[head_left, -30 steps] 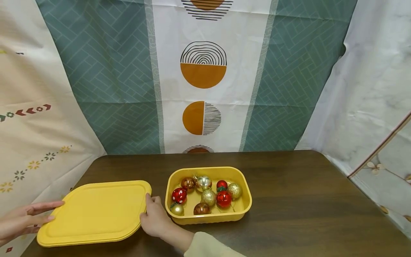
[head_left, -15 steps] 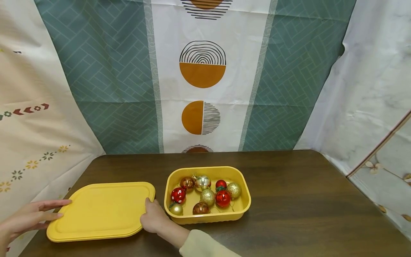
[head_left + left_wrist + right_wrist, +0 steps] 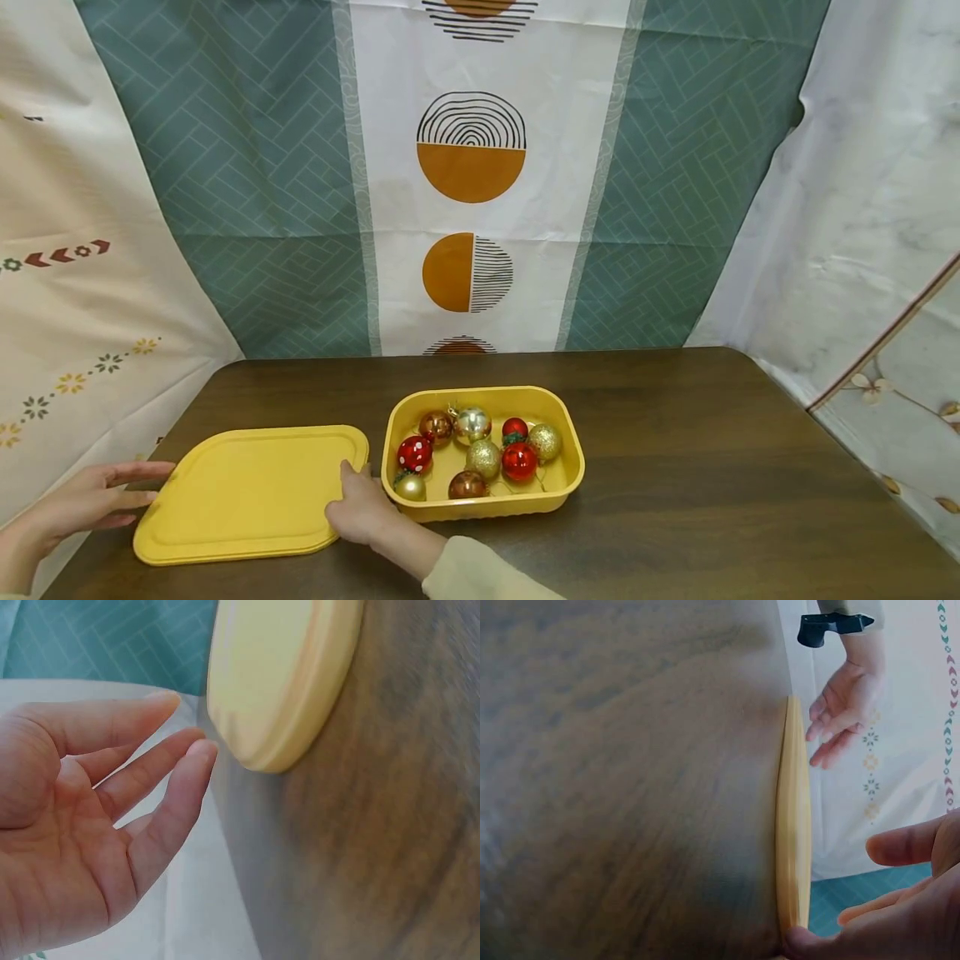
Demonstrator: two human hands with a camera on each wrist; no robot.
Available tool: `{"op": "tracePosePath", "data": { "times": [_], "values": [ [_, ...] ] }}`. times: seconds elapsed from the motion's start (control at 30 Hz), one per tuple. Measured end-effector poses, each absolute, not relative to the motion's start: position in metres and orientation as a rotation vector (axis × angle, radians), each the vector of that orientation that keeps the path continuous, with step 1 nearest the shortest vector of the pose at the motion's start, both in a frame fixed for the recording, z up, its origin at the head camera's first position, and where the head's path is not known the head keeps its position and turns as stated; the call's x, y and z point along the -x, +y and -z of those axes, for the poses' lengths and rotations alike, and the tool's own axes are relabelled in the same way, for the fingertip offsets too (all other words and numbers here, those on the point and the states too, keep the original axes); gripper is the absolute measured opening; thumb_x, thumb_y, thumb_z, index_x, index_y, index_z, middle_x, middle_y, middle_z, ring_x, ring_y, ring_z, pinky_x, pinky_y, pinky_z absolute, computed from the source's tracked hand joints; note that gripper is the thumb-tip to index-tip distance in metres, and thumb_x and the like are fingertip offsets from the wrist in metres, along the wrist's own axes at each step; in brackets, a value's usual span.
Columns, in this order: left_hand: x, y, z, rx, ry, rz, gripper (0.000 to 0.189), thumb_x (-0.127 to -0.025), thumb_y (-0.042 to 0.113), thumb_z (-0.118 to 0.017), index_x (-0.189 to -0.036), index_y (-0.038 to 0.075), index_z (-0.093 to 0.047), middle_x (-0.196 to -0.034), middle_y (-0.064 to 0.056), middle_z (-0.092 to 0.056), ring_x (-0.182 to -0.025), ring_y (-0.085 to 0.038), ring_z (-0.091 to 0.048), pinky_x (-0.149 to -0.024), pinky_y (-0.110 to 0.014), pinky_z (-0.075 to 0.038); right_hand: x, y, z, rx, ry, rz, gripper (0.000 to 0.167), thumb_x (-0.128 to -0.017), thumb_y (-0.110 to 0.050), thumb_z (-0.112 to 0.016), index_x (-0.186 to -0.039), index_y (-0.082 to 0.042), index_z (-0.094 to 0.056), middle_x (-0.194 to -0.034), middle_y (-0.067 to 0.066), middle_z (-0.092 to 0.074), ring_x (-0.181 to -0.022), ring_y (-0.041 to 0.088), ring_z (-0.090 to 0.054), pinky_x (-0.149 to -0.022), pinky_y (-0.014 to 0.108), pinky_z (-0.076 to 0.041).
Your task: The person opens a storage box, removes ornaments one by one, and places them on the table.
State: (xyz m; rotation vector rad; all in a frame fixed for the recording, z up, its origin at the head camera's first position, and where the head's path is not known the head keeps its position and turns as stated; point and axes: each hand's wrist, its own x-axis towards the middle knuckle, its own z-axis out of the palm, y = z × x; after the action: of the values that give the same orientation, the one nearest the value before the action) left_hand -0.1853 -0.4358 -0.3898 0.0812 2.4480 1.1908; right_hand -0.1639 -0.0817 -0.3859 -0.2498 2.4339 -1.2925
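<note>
The left hand, fingers loosely apart, sat just off the yellow lid, which lay on the counter. The right hand, fingers likewise apart, touched its right edge, seemingly steadying it; the yellow box stood uncovered alongside.

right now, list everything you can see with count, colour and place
table: one, dark brown, foreground
box: one, yellow, on the table
lid: one, yellow, left of the box
baubles: nine visible, three red, two copper, three gold, one silvery, in the box
green tufts: two visible, green, among the baubles
patterned cloths: three, green-and-white behind, cream left, marbled white right
wrist device: one, black, at the left wrist
sleeves: two, pale, forearms
left hand: one, by the lid's left end
right hand: one, touching the lid's right end
</note>
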Motion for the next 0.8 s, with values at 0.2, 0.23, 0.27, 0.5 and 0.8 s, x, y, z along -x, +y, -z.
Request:
{"op": "tracePosePath", "data": {
  "times": [0.2, 0.23, 0.27, 0.5, 0.8],
  "values": [
    [0.185, -0.43, 0.384, -0.088, 2.442, -1.173, 0.052, -0.092, 0.021, -0.053, -0.128, -0.013, -0.037, -0.12, -0.022, -0.053, -0.085, 0.006, -0.053, -0.072, -0.036, -0.052, 0.157, -0.077, 0.38, 0.375, 2.437, 1.275, 0.061, -0.079, -0.012, -0.056, -0.138, -0.011, -0.04, -0.144, 0.012, -0.031, -0.132, 0.028, -0.028, -0.104, 0.041, -0.029],
    [0.186, -0.428, 0.383, -0.081, 2.445, -1.162, 0.054, -0.092, 0.022, -0.052, -0.128, -0.015, -0.035, -0.122, -0.025, -0.051, -0.086, 0.005, -0.054, -0.073, -0.037, -0.052, 0.155, -0.076, 0.379, 0.405, 2.44, 1.272, 0.061, -0.08, -0.013, -0.056, -0.138, -0.011, -0.039, -0.144, 0.01, -0.032, -0.132, 0.027, -0.029, -0.104, 0.04, -0.029],
    [0.186, -0.426, 0.382, -0.081, 2.448, -1.154, 0.057, -0.093, 0.022, -0.052, -0.128, -0.017, -0.031, -0.124, -0.032, -0.045, -0.088, 0.001, -0.055, -0.074, -0.039, -0.052, 0.154, -0.075, 0.377, 0.429, 2.441, 1.269, 0.061, -0.08, -0.015, -0.057, -0.138, -0.011, -0.039, -0.144, 0.008, -0.033, -0.132, 0.025, -0.03, -0.105, 0.038, -0.029],
    [0.186, -0.412, 0.373, -0.083, 2.462, -1.163, 0.061, -0.094, 0.026, -0.049, -0.131, -0.017, -0.027, -0.128, -0.034, -0.041, -0.088, 0.004, -0.055, -0.075, -0.039, -0.051, 0.148, -0.064, 0.366, 0.631, 2.41, 1.302, 0.058, -0.084, -0.02, -0.06, -0.137, -0.009, -0.04, -0.136, 0.001, -0.045, -0.123, 0.013, -0.041, -0.099, 0.026, -0.036],
    [0.18, -0.369, 0.363, -0.132, 2.618, -1.225, 0.052, -0.093, 0.025, -0.052, -0.128, -0.012, -0.041, -0.123, -0.026, -0.051, -0.086, 0.006, -0.054, -0.073, -0.035, -0.052, 0.143, -0.028, 0.354, 1.013, 2.188, 1.434, 0.047, -0.089, -0.013, -0.056, -0.133, -0.002, -0.044, -0.134, 0.005, -0.048, -0.119, 0.008, -0.046, -0.093, 0.017, -0.039]
  ]
}}
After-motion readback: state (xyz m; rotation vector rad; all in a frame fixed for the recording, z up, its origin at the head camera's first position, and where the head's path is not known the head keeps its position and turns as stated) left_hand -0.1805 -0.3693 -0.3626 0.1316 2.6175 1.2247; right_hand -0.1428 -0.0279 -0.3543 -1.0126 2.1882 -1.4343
